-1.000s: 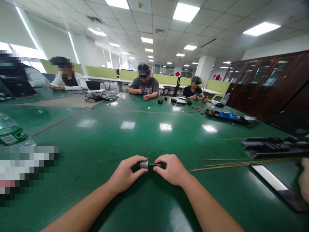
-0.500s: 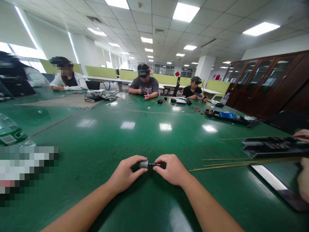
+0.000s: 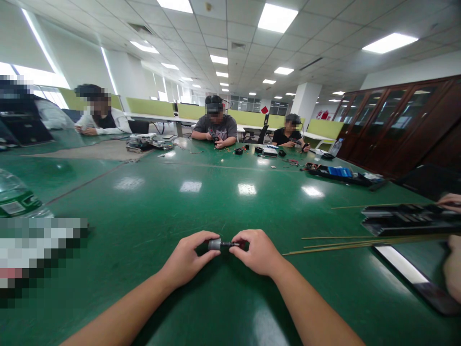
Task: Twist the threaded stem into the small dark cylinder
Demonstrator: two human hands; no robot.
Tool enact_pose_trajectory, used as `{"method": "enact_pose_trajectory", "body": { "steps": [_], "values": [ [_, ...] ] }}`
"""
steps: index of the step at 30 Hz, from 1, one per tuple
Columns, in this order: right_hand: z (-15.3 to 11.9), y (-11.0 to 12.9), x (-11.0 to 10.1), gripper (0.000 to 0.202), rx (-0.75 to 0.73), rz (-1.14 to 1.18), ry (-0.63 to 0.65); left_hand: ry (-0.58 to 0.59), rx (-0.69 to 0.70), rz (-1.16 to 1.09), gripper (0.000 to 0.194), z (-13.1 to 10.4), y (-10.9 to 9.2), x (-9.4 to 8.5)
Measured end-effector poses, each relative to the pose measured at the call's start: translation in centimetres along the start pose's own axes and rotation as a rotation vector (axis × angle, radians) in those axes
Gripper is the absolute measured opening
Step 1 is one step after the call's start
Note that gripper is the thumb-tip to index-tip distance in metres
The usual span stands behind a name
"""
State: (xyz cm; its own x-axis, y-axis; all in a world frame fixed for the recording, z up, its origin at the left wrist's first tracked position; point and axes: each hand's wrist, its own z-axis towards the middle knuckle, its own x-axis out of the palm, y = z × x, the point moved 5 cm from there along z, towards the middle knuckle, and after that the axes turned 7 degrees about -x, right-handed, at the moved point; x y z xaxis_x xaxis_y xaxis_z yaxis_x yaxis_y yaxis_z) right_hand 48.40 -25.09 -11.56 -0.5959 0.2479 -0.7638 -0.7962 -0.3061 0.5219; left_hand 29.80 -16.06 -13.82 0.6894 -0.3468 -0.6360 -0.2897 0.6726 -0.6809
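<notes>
Left hand [image 3: 192, 254] grip closed on grey cylinder [image 3: 214, 244] — right hand [image 3: 256, 252] grip pinching the dark shaft [image 3: 227, 244] extending from it. Part held horizontal between both hands, above green table [image 3: 162, 202] — thin sticks [image 3: 334, 245] off right.

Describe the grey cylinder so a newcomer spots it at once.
On the near side of the big green table, find the wearer's two bare hands facing each other. The left hand pinches the grey cylinder between thumb and finger. It is wide and smooth, unlike the thin dark shaft between it and the right hand.
</notes>
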Motion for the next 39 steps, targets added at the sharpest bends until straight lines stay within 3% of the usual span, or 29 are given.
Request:
{"method": "enact_pose_trajectory", "body": {
  "steps": [39],
  "values": [
    [-0.03, -0.27, -0.16, 0.01, -0.007, 0.006, -0.012, -0.01, -0.033, 0.004, 0.032, 0.13, 0.55, -0.17]
  ]
}}
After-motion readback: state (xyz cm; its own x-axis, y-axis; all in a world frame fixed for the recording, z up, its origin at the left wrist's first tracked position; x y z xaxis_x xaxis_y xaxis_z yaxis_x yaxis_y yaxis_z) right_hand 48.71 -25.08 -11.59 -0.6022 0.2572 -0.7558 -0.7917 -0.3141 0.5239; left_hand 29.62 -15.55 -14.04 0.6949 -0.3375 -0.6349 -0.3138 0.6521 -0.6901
